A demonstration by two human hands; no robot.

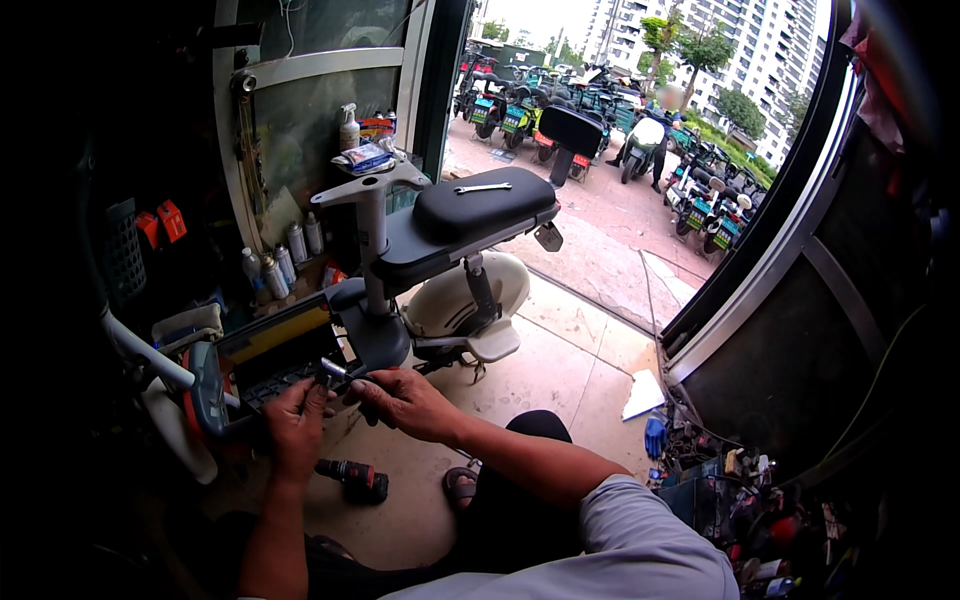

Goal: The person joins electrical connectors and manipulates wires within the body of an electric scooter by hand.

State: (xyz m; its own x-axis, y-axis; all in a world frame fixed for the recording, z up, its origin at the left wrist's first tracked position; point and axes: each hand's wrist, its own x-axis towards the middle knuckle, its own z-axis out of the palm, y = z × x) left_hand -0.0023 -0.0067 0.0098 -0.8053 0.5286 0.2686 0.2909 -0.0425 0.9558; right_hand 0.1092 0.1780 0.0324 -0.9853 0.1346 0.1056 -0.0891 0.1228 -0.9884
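Observation:
Both of my hands meet over the footboard area of an electric scooter (205, 390). My right hand (400, 402) is closed on a tool with a short silver cylindrical end, like a socket driver (335, 369); its handle is mostly hidden by my fingers. Close by, the fingers of my left hand (297, 415) are pinched at the silver end, around a small dark piece too hidden to name. An open-end wrench (483, 187) lies on the scooter's black seat (480, 205). Below my hands, a red and black cordless drill (355, 478) rests on the floor.
Spray cans (275, 277) stand at the left by the glass door panel (330, 110). A blue glove (655, 437) and a white sheet (643, 394) lie near piled parts (740, 490) at the right. Outside the doorway are parked scooters (560, 110) and a person beside one.

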